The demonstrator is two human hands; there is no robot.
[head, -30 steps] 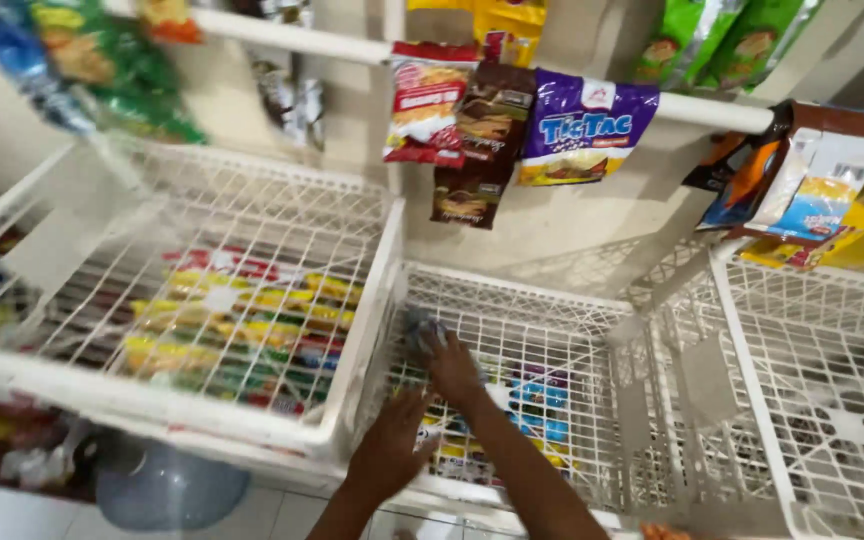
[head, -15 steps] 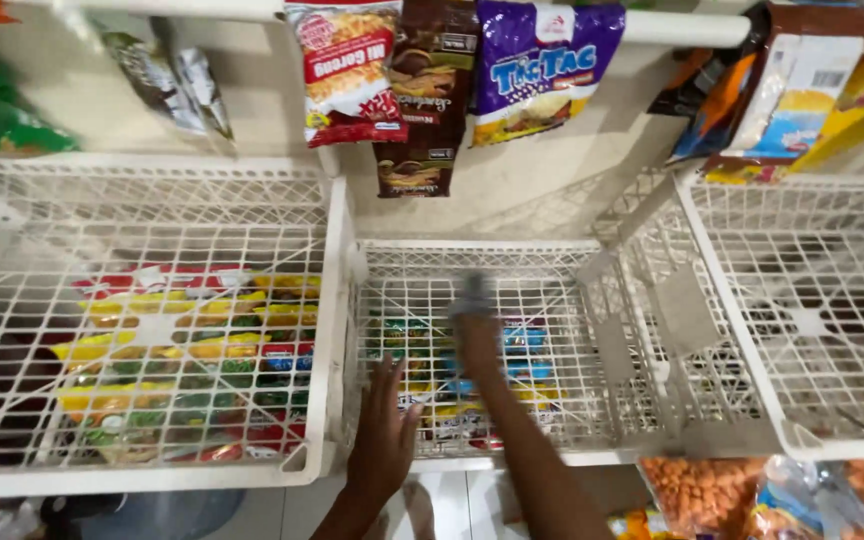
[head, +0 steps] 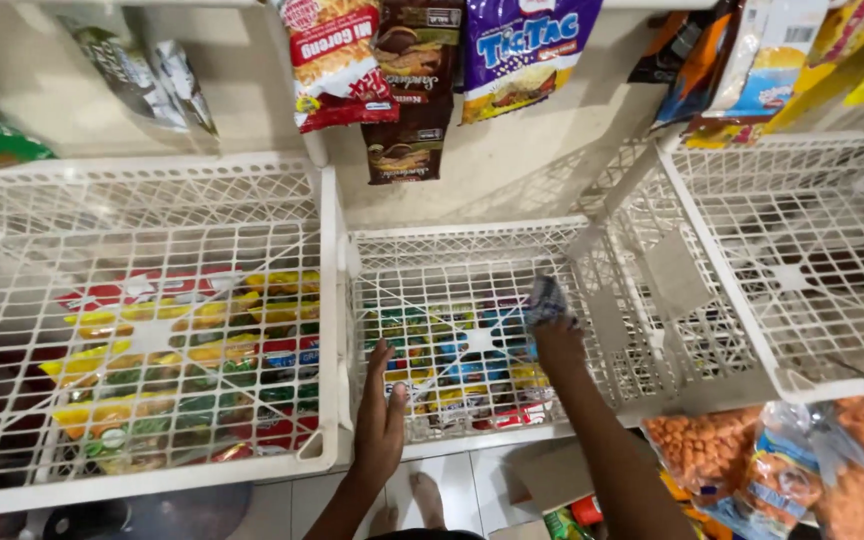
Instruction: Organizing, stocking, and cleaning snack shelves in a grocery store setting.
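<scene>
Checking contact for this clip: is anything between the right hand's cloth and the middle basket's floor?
Nothing visible. The right hand presses the cloth down inside the middle basket, whose floor looks bare around it; the packets seen through the mesh lie underneath. The left hand rests on the front rim, away from the cloth.

Three white wire baskets stand in a row: a left basket (head: 142, 480), a middle basket (head: 472, 232) and a right basket (head: 722, 260). Two hands are in view, the left hand (head: 380, 425) and the right hand (head: 557, 345). One grey cloth (head: 546, 300). Three snack packets hang centrally overhead: one red packet (head: 330, 60), one brown packet (head: 414, 90), one purple packet (head: 522, 50).
</scene>
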